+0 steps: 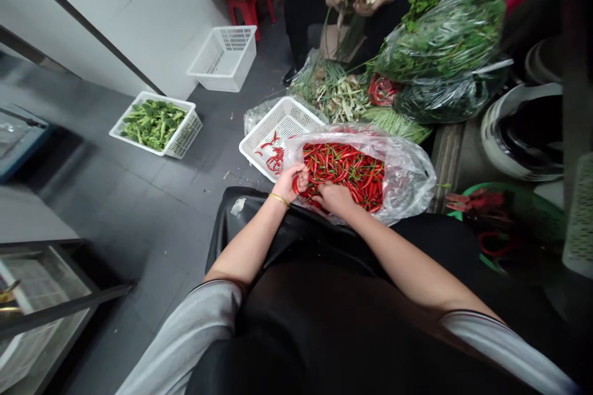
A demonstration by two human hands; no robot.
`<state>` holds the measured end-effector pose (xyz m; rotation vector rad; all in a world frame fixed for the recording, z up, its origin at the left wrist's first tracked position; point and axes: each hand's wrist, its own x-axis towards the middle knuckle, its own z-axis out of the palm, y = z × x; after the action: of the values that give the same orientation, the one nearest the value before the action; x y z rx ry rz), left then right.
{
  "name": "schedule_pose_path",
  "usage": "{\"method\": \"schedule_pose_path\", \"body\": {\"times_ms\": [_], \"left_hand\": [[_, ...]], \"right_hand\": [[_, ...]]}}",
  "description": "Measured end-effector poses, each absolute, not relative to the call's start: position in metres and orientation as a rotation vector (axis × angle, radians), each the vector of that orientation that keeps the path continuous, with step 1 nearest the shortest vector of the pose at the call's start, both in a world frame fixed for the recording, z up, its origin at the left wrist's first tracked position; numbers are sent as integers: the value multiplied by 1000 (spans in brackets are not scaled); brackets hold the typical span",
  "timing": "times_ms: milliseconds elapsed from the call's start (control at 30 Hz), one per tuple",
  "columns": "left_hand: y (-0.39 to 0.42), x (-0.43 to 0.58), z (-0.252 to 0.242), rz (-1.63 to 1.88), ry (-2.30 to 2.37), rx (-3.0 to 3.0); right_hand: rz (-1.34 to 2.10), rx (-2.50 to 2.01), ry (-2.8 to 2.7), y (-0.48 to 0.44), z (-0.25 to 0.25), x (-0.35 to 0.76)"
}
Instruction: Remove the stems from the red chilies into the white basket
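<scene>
Edging grey floor (171, 228): pale wall (139, 6) (red chillies (352, 166) well apart).

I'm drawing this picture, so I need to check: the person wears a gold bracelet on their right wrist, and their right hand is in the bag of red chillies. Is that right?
Not quite: in the head view, the gold bracelet is on the left wrist, not the right one. The right hand is in the bag of red chillies, as you said.
</scene>
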<state>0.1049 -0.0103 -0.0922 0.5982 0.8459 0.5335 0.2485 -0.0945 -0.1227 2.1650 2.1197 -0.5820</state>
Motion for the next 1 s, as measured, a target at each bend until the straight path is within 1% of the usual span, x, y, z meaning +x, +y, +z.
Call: {"method": "schedule_pose_path", "body": {"times_ms": [67, 133, 200, 300, 333, 367, 433, 467, 500, 533, 567, 633, 667, 700, 733, 800, 867, 1000], "left_hand": [[-15, 107, -95, 519, 910, 710], [-22, 112, -100, 467, 1015, 897], [-29, 118, -104, 384, 1064, 1109], [-37, 126, -107, 223, 922, 1387], [-39, 127, -106, 190, 853, 1455], [-41, 128, -105, 180, 787, 1514], [-44, 127, -103, 212, 675, 1596], [-45, 127, -102, 232, 629, 1611], [-46, 126, -101, 248, 601, 1607], [-47, 125, -100, 262, 601, 1581], [-47, 124, -100, 277, 629, 1531], [-46, 123, -100, 319, 727, 1375], [-44, 122, -101, 351, 769, 1285], [-42, 122, -101, 389, 793, 1199], [-40, 121, -102, 424, 796, 1120], [-36, 119, -102, 472, 776, 998], [-33, 116, -103, 486, 772, 918], [-31, 112, -109, 466, 835, 881]], "right_hand": [[-668, 2155, 2139, -87, -129, 245], [-811, 2257, 2189, -85, -129, 254], [-1018, 2470, 2230, -89, -125, 267], [-1235, 2830, 2279, -102, -117, 277], [-1358, 2897, 2259, -107, -116, 277], [-1560, 2918, 2202, -111, -116, 276], [-2115, 2825, 1950, -120, -119, 276], [-2331, 2758, 1802, -123, -122, 279], [-2410, 2751, 1701, -125, -124, 283], [-2324, 2822, 1689, -124, -126, 290], [-2068, 2954, 1752, -122, -128, 298], [-1242, 3150, 1896, -111, -127, 312], [-876, 3113, 1901, -104, -126, 318], [-632, 3007, 1867, -98, -124, 320], [-506, 2872, 1820, -93, -123, 320], [-439, 2636, 1786, -92, -123, 311], [-430, 2485, 1886, -104, -127, 296], [-580, 2213, 2102, -146, -138, 284]]}}
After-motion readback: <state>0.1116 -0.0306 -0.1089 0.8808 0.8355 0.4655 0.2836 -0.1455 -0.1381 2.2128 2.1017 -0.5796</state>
